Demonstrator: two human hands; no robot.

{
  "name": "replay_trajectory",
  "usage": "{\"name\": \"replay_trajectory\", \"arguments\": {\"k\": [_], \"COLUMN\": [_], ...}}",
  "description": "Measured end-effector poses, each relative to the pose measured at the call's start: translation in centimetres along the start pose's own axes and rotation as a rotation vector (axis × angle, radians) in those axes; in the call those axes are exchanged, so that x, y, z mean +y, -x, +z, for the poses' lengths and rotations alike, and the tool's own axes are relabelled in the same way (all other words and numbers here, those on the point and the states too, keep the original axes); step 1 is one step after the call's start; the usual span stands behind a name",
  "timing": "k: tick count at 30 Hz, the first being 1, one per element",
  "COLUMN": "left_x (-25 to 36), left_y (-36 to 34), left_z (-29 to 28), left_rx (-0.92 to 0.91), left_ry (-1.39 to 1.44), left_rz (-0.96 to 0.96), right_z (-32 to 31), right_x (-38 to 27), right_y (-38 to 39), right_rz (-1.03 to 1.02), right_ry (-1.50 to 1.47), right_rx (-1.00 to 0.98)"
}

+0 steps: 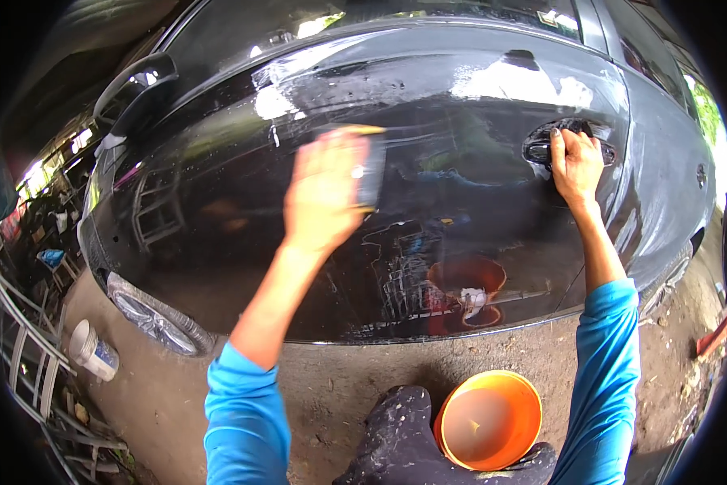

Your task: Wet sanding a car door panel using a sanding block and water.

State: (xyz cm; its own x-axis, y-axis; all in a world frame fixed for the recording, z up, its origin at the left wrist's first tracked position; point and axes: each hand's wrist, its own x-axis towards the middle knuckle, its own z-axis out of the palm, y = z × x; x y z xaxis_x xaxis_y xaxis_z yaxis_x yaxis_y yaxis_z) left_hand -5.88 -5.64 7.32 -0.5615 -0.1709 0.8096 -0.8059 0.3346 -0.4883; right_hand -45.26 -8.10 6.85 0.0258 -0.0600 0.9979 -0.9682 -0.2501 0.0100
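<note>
Dirt floor (165, 404) below, dark car door (476, 214) ahead! Left hand (324, 190), blurred, grips a yellow-edged pad (370, 174) against it, apparently mid-rub; right hand (579, 166) curls its fingers round the handle (539, 151). Next stroke likely wants even pressure.

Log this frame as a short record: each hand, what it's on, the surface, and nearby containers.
Left hand: blurred, holding a dark block with yellow ends at the car door
Right hand: fingers curled at the door handle
Surface: dark, glossy car door, with bright patches along its upper part; glare or residue, cannot tell
Near container: orange bucket with cloudy liquid, low in the view
Far container: whitish pail, tilted, on the ground at left
</note>
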Motion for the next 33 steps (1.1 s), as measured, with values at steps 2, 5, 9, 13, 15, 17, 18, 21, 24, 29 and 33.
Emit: {"name": "replay_trajectory", "arguments": {"k": [2, 5, 9, 13, 15, 17, 18, 21, 24, 29, 33], "left_x": [-4.5, -0.5, 6.3, -0.5, -4.3, -4.3, -2.4, 6.7, 8.1, -1.9, 4.4], "left_y": [6.4, 2.3, -5.4, 0.4, 8.0, 8.2, 5.7, -2.2, -4.2, 12.1, 2.6], "left_z": [0.2, 0.9, 2.9, 0.2, 0.5, 0.7, 0.6, 2.5, 2.7, -0.5, 1.4], "left_rx": [0.096, 0.237, 0.168, 0.058, 0.126, 0.236, 0.299, 0.031, 0.004, -0.223, -0.11], "left_ry": [-0.07, 0.052, 0.134, 0.02, -0.125, -0.057, -0.027, 0.162, 0.235, 0.024, 0.273], "left_rz": [-0.221, -0.413, -0.106, -0.091, -0.308, -0.436, -0.447, 0.017, 0.241, 0.092, 0.154], "right_z": [0.7, 0.9, 0.9, 0.2, 0.8, 1.3, 1.1, 1.1, 0.8, 0.9, 1.2], "right_x": [-0.2, -0.6, -1.4, -0.1, 0.4, -0.2, -0.4, -1.3, -0.9, -0.5, -0.5], "right_y": [0.4, -0.1, -0.5, -0.1, 0.8, 0.1, -0.2, -0.5, -0.3, 0.1, -0.1], "right_rz": [0.011, 0.032, 0.009, 0.002, 0.012, 0.022, 0.043, 0.022, 0.001, 0.037, 0.034], "right_ry": [0.021, 0.04, -0.001, 0.032, 0.082, 0.096, 0.084, 0.03, -0.004, 0.053, 0.091], "right_rx": [0.035, 0.067, 0.047, -0.023, 0.021, 0.13, 0.096, 0.05, -0.069, 0.052, 0.129]}}
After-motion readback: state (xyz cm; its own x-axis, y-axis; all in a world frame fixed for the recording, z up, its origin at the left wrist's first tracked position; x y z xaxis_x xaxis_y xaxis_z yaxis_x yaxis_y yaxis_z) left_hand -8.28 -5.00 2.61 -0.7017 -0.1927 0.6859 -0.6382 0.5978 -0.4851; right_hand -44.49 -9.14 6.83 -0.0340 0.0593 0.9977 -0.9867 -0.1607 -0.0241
